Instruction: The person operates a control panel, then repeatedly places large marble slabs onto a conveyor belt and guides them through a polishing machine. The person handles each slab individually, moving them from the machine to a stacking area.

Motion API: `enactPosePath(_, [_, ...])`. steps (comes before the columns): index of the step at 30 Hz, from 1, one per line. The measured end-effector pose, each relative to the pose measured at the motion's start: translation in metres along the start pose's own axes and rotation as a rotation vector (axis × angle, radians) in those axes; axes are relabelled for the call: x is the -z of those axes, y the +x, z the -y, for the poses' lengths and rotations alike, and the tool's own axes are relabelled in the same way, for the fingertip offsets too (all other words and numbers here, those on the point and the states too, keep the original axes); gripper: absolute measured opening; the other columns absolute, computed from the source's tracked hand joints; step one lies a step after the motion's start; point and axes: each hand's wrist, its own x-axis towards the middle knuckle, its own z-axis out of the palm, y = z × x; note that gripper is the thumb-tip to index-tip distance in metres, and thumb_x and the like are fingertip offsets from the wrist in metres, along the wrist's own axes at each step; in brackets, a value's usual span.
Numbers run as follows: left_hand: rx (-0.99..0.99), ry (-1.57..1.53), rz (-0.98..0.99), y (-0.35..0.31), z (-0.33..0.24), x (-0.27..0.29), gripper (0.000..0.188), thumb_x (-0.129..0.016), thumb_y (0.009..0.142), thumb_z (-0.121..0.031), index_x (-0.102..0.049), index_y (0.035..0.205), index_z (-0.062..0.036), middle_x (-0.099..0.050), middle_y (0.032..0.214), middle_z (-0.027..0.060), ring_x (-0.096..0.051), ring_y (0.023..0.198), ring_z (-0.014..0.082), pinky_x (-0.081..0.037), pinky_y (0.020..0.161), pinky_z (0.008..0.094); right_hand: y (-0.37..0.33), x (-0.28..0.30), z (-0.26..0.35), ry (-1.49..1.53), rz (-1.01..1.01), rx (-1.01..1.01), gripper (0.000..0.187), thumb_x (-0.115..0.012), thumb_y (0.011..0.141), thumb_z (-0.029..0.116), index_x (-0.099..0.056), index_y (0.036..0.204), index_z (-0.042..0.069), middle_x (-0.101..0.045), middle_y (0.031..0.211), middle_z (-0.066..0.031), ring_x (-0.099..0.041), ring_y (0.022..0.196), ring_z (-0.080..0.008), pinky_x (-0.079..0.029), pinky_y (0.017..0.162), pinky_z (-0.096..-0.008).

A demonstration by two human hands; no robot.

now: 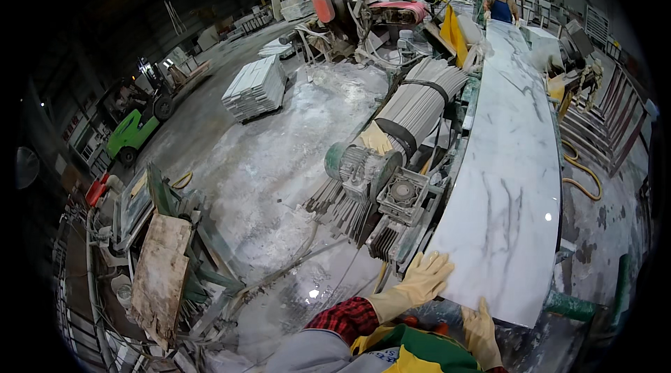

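A long white marble slab (500, 184) with grey veins lies on a machine bed, stretching away from me. My left hand (423, 281), in a cream rubber glove, is open, its stretched fingers at the slab's near left edge. On the near end rests my right hand (481, 331), gloved alike. Its visible fingers are stretched and apart, touching the slab's edge; part of that hand is hidden. At the far end of the slab stands another person (502, 6) in a blue apron, hands near the slab.
Left of the slab sit an electric motor (356, 170) with a gearbox (403, 195) and a strapped bundle of pale strips (423, 97). A stained board (161, 279) leans at lower left. Farther off are stacked slabs (255, 86) and a green forklift (133, 132). A yellow hose (587, 188) lies right.
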Motion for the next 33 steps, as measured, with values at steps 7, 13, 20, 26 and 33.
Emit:
enactPosePath(7, [-0.085, 0.005, 0.236, 0.006, 0.018, -0.007, 0.068, -0.061, 0.107, -0.047, -0.048, 0.166, -0.0167, -0.041, 0.175, 0.0193, -0.039, 0.159, 0.0434, -0.037, 0.115, 0.0718, -0.036, 0.022, -0.009, -0.088, 0.17, -0.105, 0.051, -0.057, 0.12, 0.029, -0.046, 0.162, 0.002, -0.056, 0.162, -0.0187, -0.054, 0.15, -0.0331, -0.044, 0.131, -0.0473])
enactPosePath(13, [0.204, -0.04, 0.56, 0.078, 0.0, 0.014, 0.075, -0.061, 0.107, -0.056, -0.042, 0.171, -0.0218, -0.028, 0.183, 0.0191, -0.025, 0.168, 0.0441, -0.037, 0.116, 0.0786, -0.064, 0.042, -0.022, -0.233, 0.128, -0.102, 0.05, -0.063, 0.117, 0.024, -0.049, 0.158, -0.001, -0.059, 0.157, -0.0181, -0.058, 0.146, -0.0338, -0.048, 0.128, -0.0502])
enactPosePath(20, [0.341, -0.447, 0.658, 0.109, 0.028, 0.067, 0.063, -0.067, 0.108, -0.042, -0.055, 0.162, -0.0113, -0.058, 0.163, 0.0245, -0.066, 0.139, 0.0401, -0.055, 0.114, 0.0451, -0.089, 0.0, -0.038, -0.279, -0.198, 0.041, 0.05, -0.075, 0.111, 0.026, -0.059, 0.15, -0.002, -0.066, 0.146, -0.0155, -0.069, 0.13, -0.0346, -0.06, 0.113, -0.048])
enactPosePath(26, [0.326, -0.483, 0.733, 0.097, 0.058, 0.057, 0.054, -0.061, 0.113, -0.038, -0.058, 0.161, -0.0133, -0.069, 0.148, 0.0203, -0.067, 0.134, 0.0363, -0.054, 0.117, 0.041, -0.071, 0.057, -0.063, -0.288, -0.134, 0.006, 0.042, -0.063, 0.116, 0.016, -0.058, 0.151, -0.007, -0.065, 0.149, -0.0196, -0.071, 0.128, -0.0372, -0.064, 0.109, -0.044])
enactPosePath(33, [0.433, -0.629, 0.64, 0.097, 0.034, 0.086, 0.049, -0.067, 0.112, -0.022, -0.061, 0.158, -0.0052, -0.072, 0.147, 0.0204, -0.066, 0.141, 0.0336, -0.053, 0.113, 0.0368, -0.107, 0.004, -0.048, 0.053, -0.078, 0.028, 0.044, -0.059, 0.117, 0.011, -0.05, 0.157, -0.005, -0.062, 0.154, -0.0214, -0.069, 0.133, -0.0382, -0.062, 0.112, -0.0491])
